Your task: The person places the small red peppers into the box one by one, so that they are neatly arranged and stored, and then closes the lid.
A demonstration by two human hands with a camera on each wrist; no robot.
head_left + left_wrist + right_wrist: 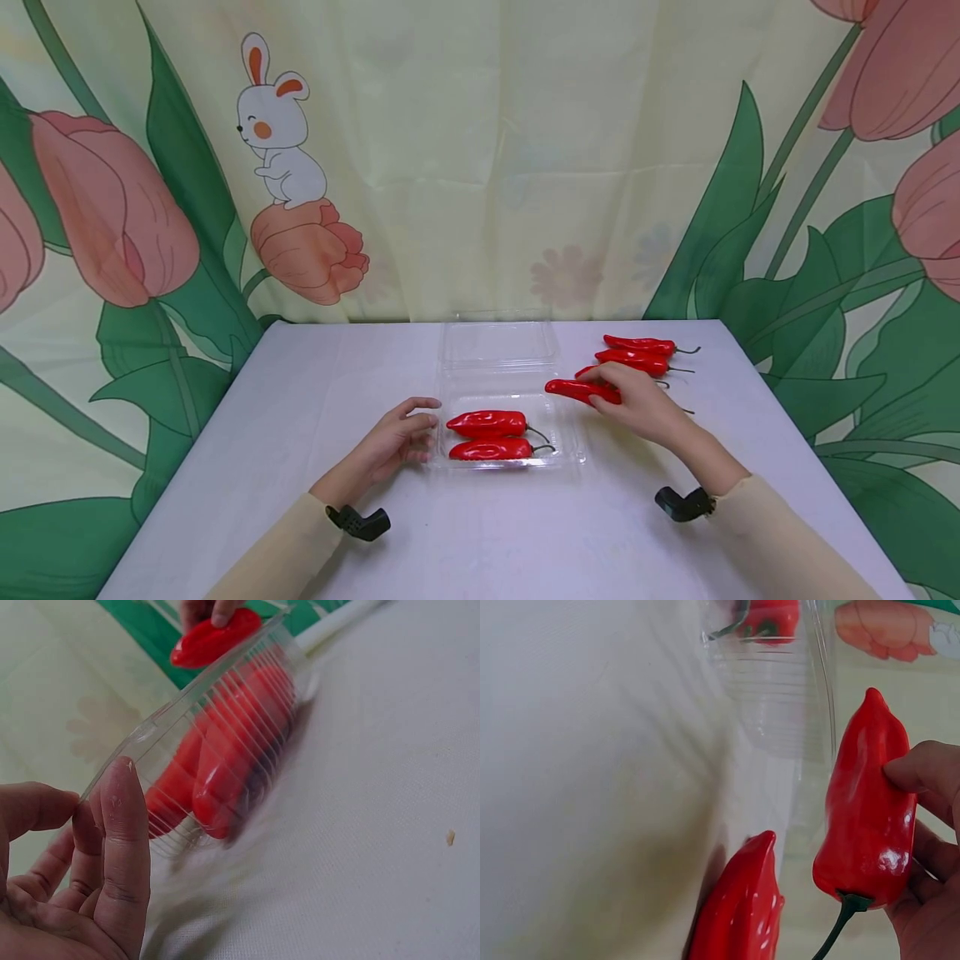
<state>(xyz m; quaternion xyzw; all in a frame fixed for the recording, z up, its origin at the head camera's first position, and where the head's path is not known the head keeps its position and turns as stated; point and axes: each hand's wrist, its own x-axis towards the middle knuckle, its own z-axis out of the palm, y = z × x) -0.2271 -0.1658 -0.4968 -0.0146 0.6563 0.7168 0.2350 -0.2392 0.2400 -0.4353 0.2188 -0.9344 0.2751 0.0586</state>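
My right hand [637, 404] grips a red pepper [573, 389] between thumb and fingers, above the right edge of a clear plastic container [566, 433]. In the right wrist view this pepper [866, 802] has its green stem downward. Two more red peppers [487, 423] lie side by side in the container's tray, stems to the right. At the tray's left side, my left hand [393, 442] pinches the rim with its fingertips. The left wrist view shows the thumb [124, 847] in front of the ribbed wall and another fingertip at the rim.
The container's hinged lid [498, 343] lies open behind the tray. To the right, several red peppers [637, 361] lie in a row on the white-covered table [360, 358], one partly hidden behind my right hand. A printed curtain [480, 167] hangs at the table's back edge.
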